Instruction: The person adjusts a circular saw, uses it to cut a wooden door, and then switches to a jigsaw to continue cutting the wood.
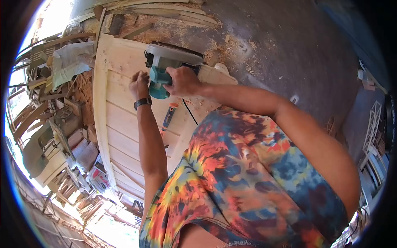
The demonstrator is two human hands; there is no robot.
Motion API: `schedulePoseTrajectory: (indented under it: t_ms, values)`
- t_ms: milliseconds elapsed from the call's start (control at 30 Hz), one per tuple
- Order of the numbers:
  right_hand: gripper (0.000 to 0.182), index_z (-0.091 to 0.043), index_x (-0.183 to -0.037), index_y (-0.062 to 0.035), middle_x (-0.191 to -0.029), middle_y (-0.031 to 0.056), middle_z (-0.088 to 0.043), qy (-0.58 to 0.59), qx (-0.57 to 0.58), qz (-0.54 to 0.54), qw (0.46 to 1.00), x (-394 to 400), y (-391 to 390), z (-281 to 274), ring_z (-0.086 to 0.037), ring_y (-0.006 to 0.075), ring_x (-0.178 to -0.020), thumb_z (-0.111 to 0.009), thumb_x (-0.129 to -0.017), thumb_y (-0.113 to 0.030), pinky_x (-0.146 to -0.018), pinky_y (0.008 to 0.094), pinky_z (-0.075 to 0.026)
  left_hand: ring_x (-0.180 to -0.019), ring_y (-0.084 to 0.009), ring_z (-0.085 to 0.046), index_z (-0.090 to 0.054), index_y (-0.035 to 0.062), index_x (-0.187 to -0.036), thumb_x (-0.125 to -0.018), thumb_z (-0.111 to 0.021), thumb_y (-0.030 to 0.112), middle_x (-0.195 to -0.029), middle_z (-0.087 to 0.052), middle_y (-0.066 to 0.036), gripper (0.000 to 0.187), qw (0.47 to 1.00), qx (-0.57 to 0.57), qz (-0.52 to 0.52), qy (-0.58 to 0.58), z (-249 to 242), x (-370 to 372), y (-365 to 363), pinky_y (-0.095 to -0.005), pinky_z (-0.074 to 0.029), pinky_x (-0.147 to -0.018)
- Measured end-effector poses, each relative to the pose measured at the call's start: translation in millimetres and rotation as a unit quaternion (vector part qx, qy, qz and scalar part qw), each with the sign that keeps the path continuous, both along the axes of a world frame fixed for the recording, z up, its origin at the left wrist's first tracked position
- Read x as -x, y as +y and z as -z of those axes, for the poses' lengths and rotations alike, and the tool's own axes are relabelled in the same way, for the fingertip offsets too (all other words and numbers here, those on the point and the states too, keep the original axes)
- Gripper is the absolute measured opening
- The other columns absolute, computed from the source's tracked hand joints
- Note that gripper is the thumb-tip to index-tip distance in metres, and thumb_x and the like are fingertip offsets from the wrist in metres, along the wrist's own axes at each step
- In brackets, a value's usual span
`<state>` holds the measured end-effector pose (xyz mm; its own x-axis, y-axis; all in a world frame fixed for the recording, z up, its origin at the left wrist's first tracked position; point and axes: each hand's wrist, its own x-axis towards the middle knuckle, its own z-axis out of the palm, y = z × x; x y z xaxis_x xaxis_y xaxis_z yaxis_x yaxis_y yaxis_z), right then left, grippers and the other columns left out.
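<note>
My right hand (185, 82) is wrapped round the handle of a teal and pale grey power tool that looks like a belt sander (171, 53). The tool lies tilted on its side at the far end of a pale wooden panel (124, 89). Close beside its left end is my left hand (139, 84), with the fingers curled in; whether anything is between them is hidden. A dark watch is on that wrist. Nearer me on the panel lies a hand tool with an orange and dark grey handle (168, 116). A black cord (190, 110) runs from below the sander toward my shirt.
Scrap wood and offcuts (47, 124) are heaped along the left, with a pale sheet (72, 62) draped over some. Long boards (165, 10) lie beyond the panel. Shavings (231, 51) are scattered on the dark floor (297, 49). A white metal frame (372, 124) stands at right.
</note>
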<state>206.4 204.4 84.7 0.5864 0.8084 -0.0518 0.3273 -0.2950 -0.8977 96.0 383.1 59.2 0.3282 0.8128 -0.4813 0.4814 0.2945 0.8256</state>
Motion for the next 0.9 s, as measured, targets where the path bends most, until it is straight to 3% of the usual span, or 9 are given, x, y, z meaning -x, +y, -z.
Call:
schedulePoseTrajectory:
  t_ms: [67, 233, 300, 400, 467, 633, 700, 767, 900]
  values:
    - [0.036, -0.065, -0.093, -0.0009, -0.07, 0.02, -0.068, -0.003, 0.0, 0.002, 1.0, -0.8, -4.3, 1.3, -0.07, 0.0404, -0.073, -0.081, -0.073, -0.026, -0.07, 0.0466, -0.057, -0.079, -0.0165, -0.064, -0.066, -0.0042, -0.103, -0.096, -0.071, 0.027, -0.088, -0.068, -0.009, 0.032, 0.968, -0.251, -0.009, 0.007, -15.9, -6.7, -14.0, -0.0291, -0.051, -0.07]
    - [0.034, -0.07, -0.102, 0.0, -0.085, 0.0209, -0.071, -0.135, -0.113, -0.008, 0.984, -30.9, -53.0, -20.3, -0.072, 0.0352, -0.085, -0.076, -0.078, -0.023, -0.077, 0.0423, -0.058, -0.079, -0.02, -0.062, -0.059, -0.0048, -0.099, -0.092, -0.075, 0.038, -0.088, -0.064, -0.011, 0.047, 0.98, -0.188, -0.06, 0.018, -73.9, -27.7, -92.7, -0.0327, -0.052, -0.071]
    - [0.037, -0.069, -0.105, 0.0009, -0.094, 0.0191, -0.071, 0.056, 0.091, -0.008, 0.994, -65.6, -83.5, -51.6, -0.071, 0.0336, -0.088, -0.075, -0.081, -0.026, -0.081, 0.0396, -0.056, -0.08, -0.0235, -0.062, -0.058, -0.0066, -0.101, -0.089, -0.078, 0.043, -0.088, -0.063, -0.013, 0.055, 0.959, -0.271, -0.02, 0.078, -78.3, -30.3, -119.3, -0.0363, -0.052, -0.074]
    - [0.029, -0.07, -0.1, -0.0017, -0.088, 0.0131, -0.071, 0.098, 0.136, 0.025, 0.986, -106.3, -108.9, 5.6, -0.069, 0.0273, -0.078, -0.073, -0.085, -0.026, -0.074, 0.0387, -0.054, -0.087, -0.0267, -0.065, -0.062, -0.0073, -0.107, -0.084, -0.082, 0.044, -0.095, -0.067, -0.016, 0.06, 0.981, -0.192, -0.02, 0.019, -57.2, -33.7, -127.3, -0.0383, -0.052, -0.08]
    - [0.023, -0.071, -0.096, -0.0043, -0.075, 0.0064, -0.069, 0.559, 0.161, 0.051, 0.812, -125.1, -107.9, 18.6, -0.064, 0.0207, -0.066, -0.069, -0.089, -0.027, -0.065, 0.0364, -0.051, -0.09, -0.0266, -0.066, -0.064, -0.0076, -0.111, -0.082, -0.083, 0.043, -0.1, -0.069, -0.017, 0.061, 0.99, -0.136, -0.013, -0.046, -47.6, -40.8, -125.9, -0.0379, -0.053, -0.082]
    - [0.025, -0.071, -0.093, -0.0065, -0.078, 0.0045, -0.068, 0.636, 0.147, -0.009, 0.757, -145.3, -100.2, 59.7, -0.063, 0.0168, -0.067, -0.061, -0.091, -0.03, -0.058, 0.032, -0.045, -0.093, -0.0254, -0.069, -0.064, -0.0092, -0.123, -0.08, -0.085, 0.039, -0.108, -0.072, -0.018, 0.068, 0.993, 0.015, 0.009, -0.116, -48.3, -48.7, -129.6, -0.0352, -0.053, -0.082]
    - [0.027, -0.071, -0.092, -0.0064, -0.081, 0.0053, -0.068, 0.646, 0.168, -0.036, 0.744, -146.4, -98.4, 58.0, -0.064, 0.0163, -0.069, -0.058, -0.092, -0.031, -0.058, 0.0313, -0.045, -0.097, -0.0335, -0.071, -0.063, -0.0123, -0.117, -0.081, -0.082, 0.044, -0.109, -0.072, -0.024, 0.069, 0.996, -0.027, 0.022, -0.084, -65.3, -47.9, -145.0, -0.0387, -0.054, -0.084]
    - [0.028, -0.07, -0.09, -0.0071, -0.082, 0.0049, -0.068, 0.632, 0.174, -0.033, 0.754, -133.3, -100.7, 43.0, -0.061, 0.0149, -0.066, -0.056, -0.092, -0.032, -0.056, 0.0295, -0.042, -0.104, -0.0425, -0.069, -0.064, -0.0141, -0.109, -0.084, -0.076, 0.05, -0.109, -0.07, -0.031, 0.07, 0.967, -0.187, 0.084, 0.149, -76.1, -46.0, -155.9, -0.044, -0.054, -0.089]
    - [0.024, -0.071, -0.089, -0.0065, -0.073, 0.0009, -0.061, 0.726, 0.093, -0.014, 0.681, -120.5, -99.9, 56.3, -0.053, 0.0125, -0.061, -0.06, -0.089, -0.028, -0.053, 0.0259, -0.038, -0.105, -0.0381, -0.07, -0.07, -0.0081, -0.099, -0.088, -0.071, 0.053, -0.104, -0.073, -0.026, 0.062, 0.964, -0.145, 0.121, 0.186, -62.0, -36.2, -149.0, -0.0433, -0.054, -0.089]
